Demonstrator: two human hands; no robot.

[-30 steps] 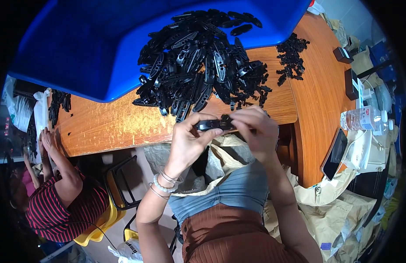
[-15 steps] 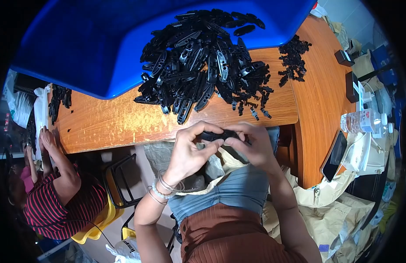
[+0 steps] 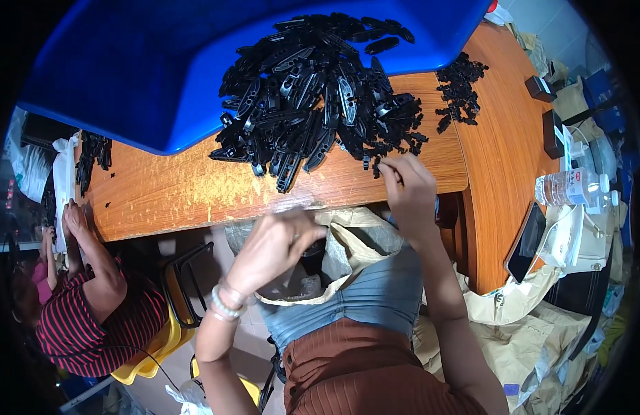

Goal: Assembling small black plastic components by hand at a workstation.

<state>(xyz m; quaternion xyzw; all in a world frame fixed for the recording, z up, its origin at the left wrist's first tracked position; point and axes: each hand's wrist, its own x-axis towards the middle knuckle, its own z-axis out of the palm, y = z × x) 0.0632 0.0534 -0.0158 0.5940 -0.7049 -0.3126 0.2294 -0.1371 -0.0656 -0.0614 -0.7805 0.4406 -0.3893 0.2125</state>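
Note:
My left hand is over the open paper sack on my lap, its fingers smeared by motion. Inside the sack, next to that hand, a dark shape shows; its kind is unclear. At the front right of the black heap, my right hand is closed in a pinch among small black plastic clips; its fingertips are on them and cover what they grip. Long, oval black plastic parts, some with shiny faces, make up most of the heap, which spills from the blue bin onto the table.
More small clips lie to the right on the wooden table. Beyond are a phone and a water bottle. At the left, a person in a striped top sits by another black pile.
My hands, together on a black part before, have parted. The left has dropped toward the sack; the right has reached up to the clips. The black part no longer shows between them.

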